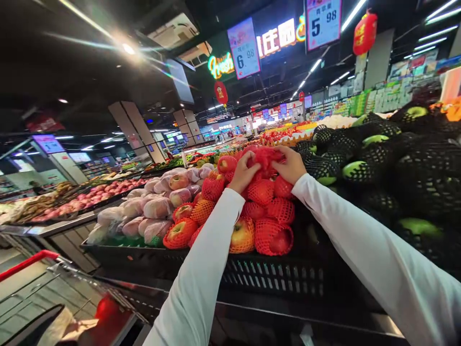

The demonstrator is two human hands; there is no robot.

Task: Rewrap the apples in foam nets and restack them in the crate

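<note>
Red net (265, 156): atop netted apples (261, 192), gripped from both sides, likely for steadiness; contents unclear
Left hand (245, 172): curled, pinching one side
Right hand (292, 164): likewise closed, opposite
Black crate (277, 278): slatted, presumably for airing fruit

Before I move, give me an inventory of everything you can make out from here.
Red netting: one bunch, red, between the hands
Netted apples: many, red and yellow, centre
Wrapped fruit: many, pinkish in clear film, left of centre
Black-netted fruit: many, green, right
Display crate: at least one, black, under the apples
Produce heap: one, pink, farther left
Shopping cart: one, metal with red handle, lower left
Price signs: two large, pale, overhead
Lanterns: at least two, red, overhead
Distant goods: too blurred to count
White sleeves: two, lower foreground
Left grip: one, bare, netting's left
Right grip: one, bare, netting's right
</note>
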